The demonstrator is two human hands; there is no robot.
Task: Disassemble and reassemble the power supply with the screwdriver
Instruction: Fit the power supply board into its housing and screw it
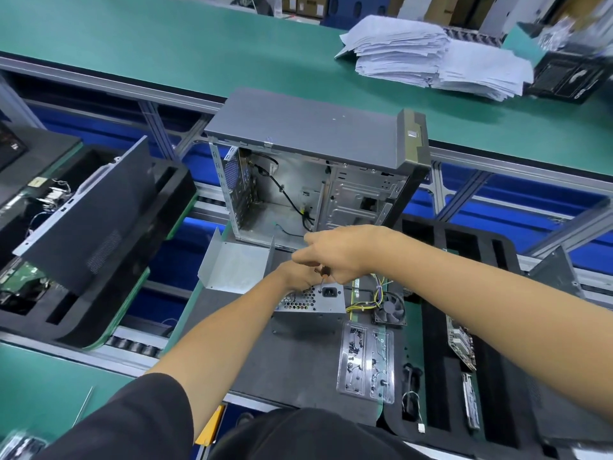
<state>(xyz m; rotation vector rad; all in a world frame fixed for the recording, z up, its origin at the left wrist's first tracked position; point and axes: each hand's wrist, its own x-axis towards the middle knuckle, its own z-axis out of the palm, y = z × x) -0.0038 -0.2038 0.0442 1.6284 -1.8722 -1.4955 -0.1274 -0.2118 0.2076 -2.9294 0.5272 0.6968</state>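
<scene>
Case: you see an open computer case [315,167] standing upright.
Papers: stacked paper [431,58] on your green counter [132,44].
Tray: clear screw tray [365,363] near you.

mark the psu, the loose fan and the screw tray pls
power supply [326,303]: head view, rear face just below the mains socket.
fan [390,308]: head view, hub of the blades.
screw tray [366,360]: head view, centre of the clear plastic.

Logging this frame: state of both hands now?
Left hand: rests on top of the power supply; its fingers are hidden, so its grip cannot be told.
Right hand: closed on the screwdriver, tip down at the power supply's face.
</scene>
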